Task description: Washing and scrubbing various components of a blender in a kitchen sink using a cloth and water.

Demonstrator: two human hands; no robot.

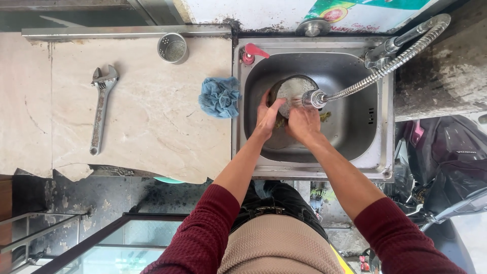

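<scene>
Head view: a round metal bowl [293, 91] sits tilted in the steel sink [355, 147], under the flexible faucet hose [375, 76]. The left hand [267, 115] curls its fingers round the bowl's rim; the right hand [303, 123] is closed on something hidden. A blue cloth [219, 97] lies beside the sink, a wrench [100, 109] further left on the counter [152, 127].

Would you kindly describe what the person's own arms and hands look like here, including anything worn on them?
Both arms wear dark red ribbed knit sleeves, pushed up above the elbows, so the forearms are bare. The left hand and right hand are bare too: no gloves, and no ring, watch or bracelet can be seen.
</scene>
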